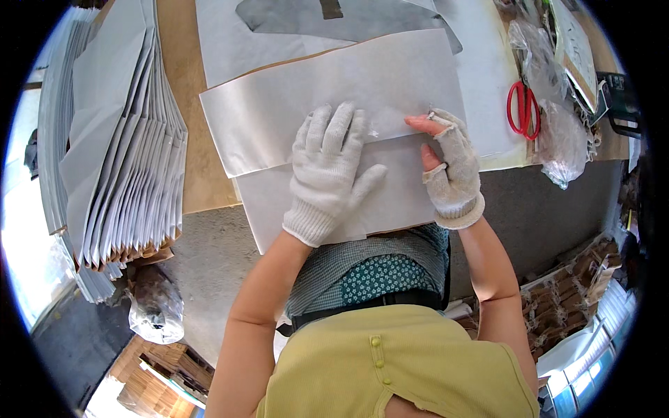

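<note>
A large white paper sheet with a brown underside [334, 80] lies across the table in front of me, its upper part folded into a wide flap over the lower part. My left hand [327, 171], in a white knit glove, presses flat on it with fingers stretched, straddling the flap's lower edge. Near the paper's right side rests my right hand [451, 164], in a worn glove that leaves the thumb and forefinger tips bare. Those two fingers are spread with nothing visible between them; the other fingers are curled and partly hidden.
A thick stack of folded white paper pieces [132, 153] stands on the left. Red-handled scissors [523, 111] lie at the right beside a clear plastic bag [563, 143]. Grey patterned paper [348, 19] lies at the far side. A plastic-wrapped bundle [157, 306] sits below left.
</note>
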The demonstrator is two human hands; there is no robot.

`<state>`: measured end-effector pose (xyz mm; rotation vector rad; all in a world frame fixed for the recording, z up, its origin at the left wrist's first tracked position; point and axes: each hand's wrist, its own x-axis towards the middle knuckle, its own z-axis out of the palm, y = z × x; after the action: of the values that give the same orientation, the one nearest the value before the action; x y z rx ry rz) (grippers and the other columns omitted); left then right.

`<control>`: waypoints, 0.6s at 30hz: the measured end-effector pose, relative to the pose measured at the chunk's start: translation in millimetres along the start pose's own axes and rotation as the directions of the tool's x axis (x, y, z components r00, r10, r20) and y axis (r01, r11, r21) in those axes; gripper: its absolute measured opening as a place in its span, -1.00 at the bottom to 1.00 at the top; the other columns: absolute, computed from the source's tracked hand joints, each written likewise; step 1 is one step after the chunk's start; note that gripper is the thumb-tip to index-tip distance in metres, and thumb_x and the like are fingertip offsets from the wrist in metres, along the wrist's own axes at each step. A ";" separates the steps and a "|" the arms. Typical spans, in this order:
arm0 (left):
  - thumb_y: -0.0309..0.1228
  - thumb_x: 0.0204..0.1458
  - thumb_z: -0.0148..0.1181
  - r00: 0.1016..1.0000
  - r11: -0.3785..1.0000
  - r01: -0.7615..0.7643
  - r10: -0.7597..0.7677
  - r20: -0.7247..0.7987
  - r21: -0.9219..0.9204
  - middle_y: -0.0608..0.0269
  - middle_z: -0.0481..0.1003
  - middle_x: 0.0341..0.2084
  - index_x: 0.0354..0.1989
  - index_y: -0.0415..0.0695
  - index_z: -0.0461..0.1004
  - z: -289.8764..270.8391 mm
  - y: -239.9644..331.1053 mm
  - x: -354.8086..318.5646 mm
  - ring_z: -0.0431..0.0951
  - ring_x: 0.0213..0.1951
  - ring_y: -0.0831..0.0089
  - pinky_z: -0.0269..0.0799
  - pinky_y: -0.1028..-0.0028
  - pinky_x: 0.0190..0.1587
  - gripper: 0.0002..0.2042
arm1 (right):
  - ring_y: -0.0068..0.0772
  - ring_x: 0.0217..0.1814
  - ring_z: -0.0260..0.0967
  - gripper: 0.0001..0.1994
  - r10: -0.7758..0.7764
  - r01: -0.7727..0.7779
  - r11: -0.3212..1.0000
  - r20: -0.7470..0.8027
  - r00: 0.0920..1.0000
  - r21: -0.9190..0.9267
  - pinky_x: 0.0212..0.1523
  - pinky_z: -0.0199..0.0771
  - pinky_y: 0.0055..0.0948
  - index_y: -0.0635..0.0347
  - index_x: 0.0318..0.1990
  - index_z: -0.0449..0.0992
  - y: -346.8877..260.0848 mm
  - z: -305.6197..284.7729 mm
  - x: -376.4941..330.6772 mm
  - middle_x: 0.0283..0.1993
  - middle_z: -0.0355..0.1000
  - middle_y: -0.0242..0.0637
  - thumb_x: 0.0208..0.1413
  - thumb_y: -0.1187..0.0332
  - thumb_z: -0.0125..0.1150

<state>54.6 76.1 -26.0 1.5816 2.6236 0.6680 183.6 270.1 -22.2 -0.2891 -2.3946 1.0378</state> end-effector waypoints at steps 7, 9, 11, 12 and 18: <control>0.05 0.04 0.34 0.999 0.998 -0.031 0.029 0.027 0.051 0.03 0.26 0.42 0.35 0.09 0.47 2.4 3.2 2.0 0.16 0.45 -0.09 0.02 -0.13 0.48 -0.32 | 0.09 0.16 0.49 -0.61 -0.015 0.015 1.000 -0.014 1.000 -0.002 0.21 0.49 -0.09 0.18 0.08 0.63 1.7 3.0 -2.2 -0.04 0.60 -0.12 0.05 0.56 0.18; 0.05 0.03 0.34 0.999 0.999 -0.027 0.025 0.041 0.038 0.03 0.26 0.42 0.34 0.14 0.49 1.2 3.7 3.1 0.15 0.46 -0.10 0.01 -0.13 0.49 -0.35 | 0.09 0.16 0.50 -0.61 -0.018 0.018 1.000 -0.021 1.000 -0.013 0.21 0.49 -0.08 0.17 0.07 0.63 1.4 3.4 -2.2 -0.04 0.60 -0.12 0.05 0.56 0.18; 0.01 0.03 0.35 0.998 0.998 -0.050 0.048 0.040 0.050 0.01 0.23 0.42 0.30 0.10 0.52 0.6 4.3 3.6 0.16 0.44 -0.14 0.01 -0.14 0.48 -0.37 | 0.09 0.15 0.50 -0.61 -0.019 0.018 1.000 -0.027 0.999 -0.023 0.20 0.50 -0.08 0.16 0.07 0.63 0.3 3.7 -1.1 -0.04 0.60 -0.12 0.05 0.56 0.19; 0.00 0.03 0.36 0.997 0.997 -0.061 0.059 0.040 0.056 0.00 0.22 0.42 0.29 0.08 0.53 0.4 4.4 3.7 0.16 0.43 -0.16 0.01 -0.14 0.47 -0.39 | 0.09 0.15 0.50 -0.61 -0.021 0.020 0.999 -0.027 0.999 -0.031 0.21 0.50 -0.09 0.16 0.07 0.63 0.4 3.5 -1.3 -0.04 0.60 -0.13 0.05 0.56 0.19; 0.02 0.01 0.38 0.986 0.988 -0.154 0.152 0.062 0.017 0.02 0.30 0.39 0.29 0.22 0.54 -3.3 -1.6 4.5 0.19 0.43 -0.11 0.05 -0.17 0.48 -0.40 | 0.08 0.17 0.50 -0.62 -0.029 0.028 0.999 -0.030 0.999 -0.041 0.23 0.50 -0.09 0.15 0.06 0.63 0.8 2.9 -0.7 -0.03 0.60 -0.12 0.05 0.55 0.19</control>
<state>50.3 78.1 -22.7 1.7937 2.4944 0.5893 182.7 268.6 -24.7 -0.2823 -2.3883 0.9659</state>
